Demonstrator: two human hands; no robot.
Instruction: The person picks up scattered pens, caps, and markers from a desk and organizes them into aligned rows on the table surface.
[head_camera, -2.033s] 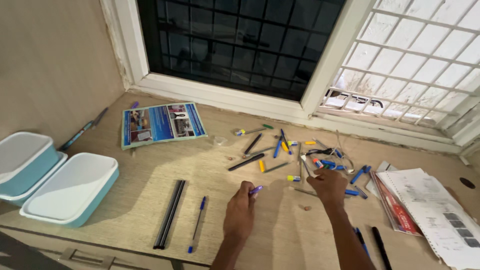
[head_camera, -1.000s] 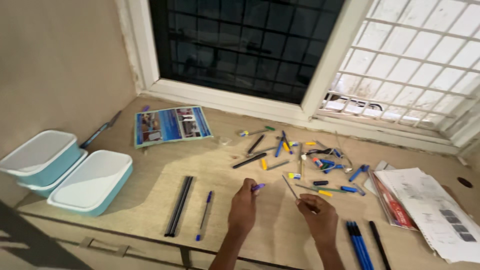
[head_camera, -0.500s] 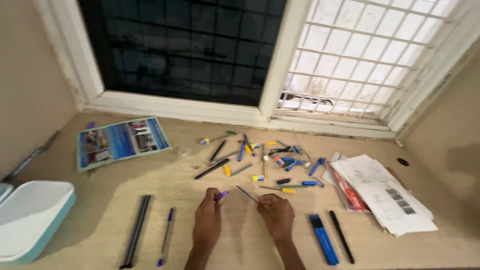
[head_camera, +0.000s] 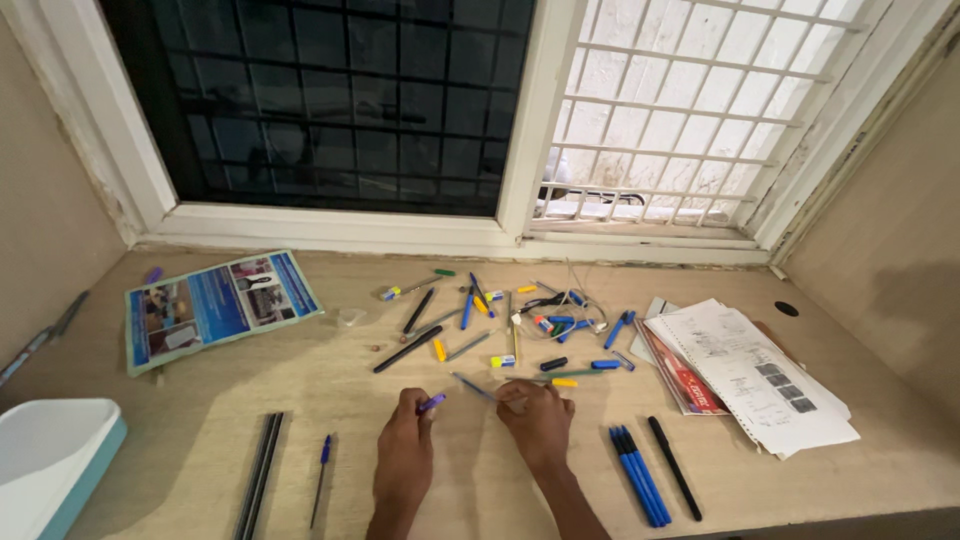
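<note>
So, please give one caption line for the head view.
Left hand holds a purple cap; right hand holds a thin pen.

I take this for a study corner in a home: a wooden worktop (head_camera: 480, 500) set into a wall niche under a barred window (head_camera: 320, 100). Below that window lie scattered pens (head_camera: 500, 325), with papers (head_camera: 750, 375) right of them and a brochure (head_camera: 215, 305) to their left.

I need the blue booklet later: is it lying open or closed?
Closed, as far as visible: the blue printed booklet lies flat on the wooden desk, a single cover facing up, no spread pages.
</note>
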